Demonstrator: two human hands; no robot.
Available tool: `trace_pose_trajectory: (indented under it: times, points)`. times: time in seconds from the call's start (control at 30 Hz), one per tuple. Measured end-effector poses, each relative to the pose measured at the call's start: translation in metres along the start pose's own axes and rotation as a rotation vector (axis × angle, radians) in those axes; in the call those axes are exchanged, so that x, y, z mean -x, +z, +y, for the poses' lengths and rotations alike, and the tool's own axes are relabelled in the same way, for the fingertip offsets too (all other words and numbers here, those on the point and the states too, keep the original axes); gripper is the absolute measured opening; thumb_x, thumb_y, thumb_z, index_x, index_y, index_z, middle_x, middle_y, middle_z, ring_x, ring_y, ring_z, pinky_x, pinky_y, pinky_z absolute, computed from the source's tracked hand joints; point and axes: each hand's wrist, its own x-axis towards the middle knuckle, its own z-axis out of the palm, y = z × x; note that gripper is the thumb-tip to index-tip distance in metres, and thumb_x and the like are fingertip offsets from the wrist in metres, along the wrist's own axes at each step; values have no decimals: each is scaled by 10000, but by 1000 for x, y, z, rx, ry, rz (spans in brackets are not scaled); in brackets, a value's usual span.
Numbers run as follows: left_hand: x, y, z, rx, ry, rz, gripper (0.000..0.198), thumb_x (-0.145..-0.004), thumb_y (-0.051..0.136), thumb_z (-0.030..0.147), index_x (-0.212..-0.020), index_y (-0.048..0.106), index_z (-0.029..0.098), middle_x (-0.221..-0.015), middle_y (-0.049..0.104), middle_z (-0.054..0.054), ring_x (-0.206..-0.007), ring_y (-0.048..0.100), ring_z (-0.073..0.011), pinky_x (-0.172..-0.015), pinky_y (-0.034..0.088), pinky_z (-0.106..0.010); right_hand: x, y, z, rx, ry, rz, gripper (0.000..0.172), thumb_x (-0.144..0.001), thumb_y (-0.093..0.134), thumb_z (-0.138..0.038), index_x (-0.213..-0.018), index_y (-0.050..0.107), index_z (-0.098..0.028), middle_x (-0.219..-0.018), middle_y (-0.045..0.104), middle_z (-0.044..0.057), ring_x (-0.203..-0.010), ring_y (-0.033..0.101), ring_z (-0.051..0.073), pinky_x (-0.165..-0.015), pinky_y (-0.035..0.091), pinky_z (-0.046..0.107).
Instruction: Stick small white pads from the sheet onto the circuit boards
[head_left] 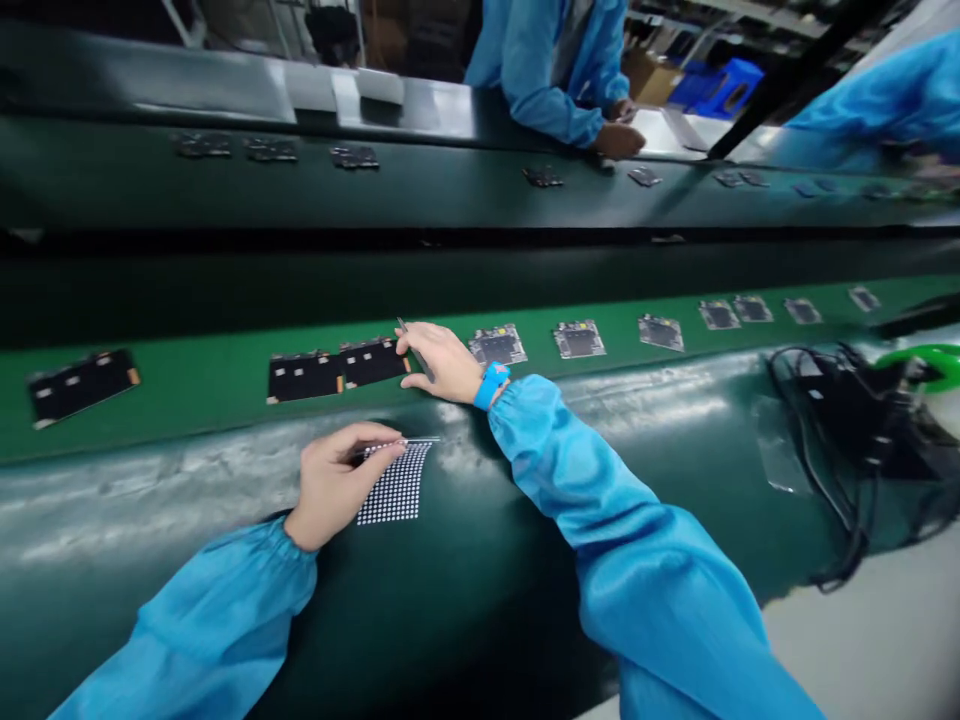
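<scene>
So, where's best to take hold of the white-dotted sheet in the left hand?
Probably the upper right corner of the white-dotted sheet, coming from the right: that corner sticks out free, while the left hand pinches the same upper edge further left.

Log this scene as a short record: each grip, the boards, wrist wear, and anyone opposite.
Left grip: pinches a sheet of white dots
Right grip: holds a thin dark tool at the right end of a black-covered board; contact unclear
Green strip: three black-covered boards toward picture left, seven uncovered boards toward picture right
Wrist wear: blue band, right side
Opposite: a person in blue sleeves
</scene>
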Motion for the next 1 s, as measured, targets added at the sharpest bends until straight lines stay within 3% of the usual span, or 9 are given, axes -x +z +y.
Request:
trace_pose_trajectory:
  times: [0.1, 0.27, 0.33, 0.43, 0.53, 0.63, 0.7, 0.8, 1.0]
  points:
    - [12, -19, -2, -22, -22, 26, 127, -830, 786, 358, -865, 799, 236, -863, 807, -27, -788, 764, -205, -756, 633, -321, -7, -8, -2, 30, -17, -14, 327, -804, 787, -292, -1028, 569, -198, -1165, 681, 135, -1153, 600, 325, -1019, 463, 485]
    - [29, -53, -6, -23, -40, 108, 116, -824, 801, 351, -860, 794, 241, -866, 804, -25, -808, 766, -202, -750, 634, -307, -14, -66, -27, 160, -39, 65, 352, -772, 738, -262, -1077, 569, -211, -1169, 650, 125, -1122, 575, 336, -986, 468, 491]
    - [33, -61, -8, -23, -53, 121, 122, -824, 800, 355, -859, 792, 238, -871, 805, -29, -813, 769, -208, -752, 639, -314, -22, -76, -37, 223, -43, 26, 359, -755, 728, -239, -1077, 573, -211, -1146, 649, 119, -1104, 571, 343, -978, 468, 492]
    - [38, -66, -11, -19, -62, 115, 127, -829, 799, 360, -876, 793, 242, -875, 807, -26, -806, 770, -206, -761, 641, -313, -42, -58, -51, 251, -36, -88, 333, -753, 695, -185, -1065, 577, -199, -1111, 648, 120, -1033, 581, 323, -942, 482, 467]
    - [41, -68, -12, -18, -58, 109, 119, -831, 799, 361, -874, 794, 250, -868, 807, -18, -788, 768, -197, -754, 639, -298, -75, -16, -72, 244, -88, -161, 307, -780, 694, -147, -1062, 580, -185, -1120, 651, 126, -1045, 582, 311, -950, 479, 440]
    - [46, -71, -11, -37, -54, 117, 117, -836, 791, 367, -861, 794, 253, -859, 807, -13, -770, 768, -195, -732, 639, -291, -110, 17, -95, 190, -210, -172, 371, -803, 774, -197, -1112, 570, -197, -1215, 644, 116, -1133, 576, 306, -981, 467, 421]
    - [50, -75, -10, -47, -55, 115, 124, -840, 785, 375, -857, 791, 253, -857, 806, -13, -771, 770, -199, -732, 644, -296, -120, 19, -98, 139, -214, -120, 422, -812, 821, -313, -1130, 562, -211, -1254, 640, 108, -1153, 582, 304, -987, 461, 422]
    - [56, -80, -13, -35, -58, 129, 132, -843, 780, 381, -864, 785, 251, -868, 805, -19, -787, 771, -204, -744, 650, -302, -91, -2, -72, 179, -27, 17, 400, -867, 765, -461, -1102, 570, -202, -1141, 678, 114, -1066, 609, 316, -957, 455, 454]
    - [60, -83, -27, -20, -63, 128, 142, -836, 793, 378, -877, 784, 242, -877, 804, -23, -793, 769, -202, -773, 645, -301, 29, -26, -15, 368, 339, 62, 372, -808, 792, -424, -1009, 569, -206, -1103, 683, 144, -1072, 607, 355, -912, 467, 482]
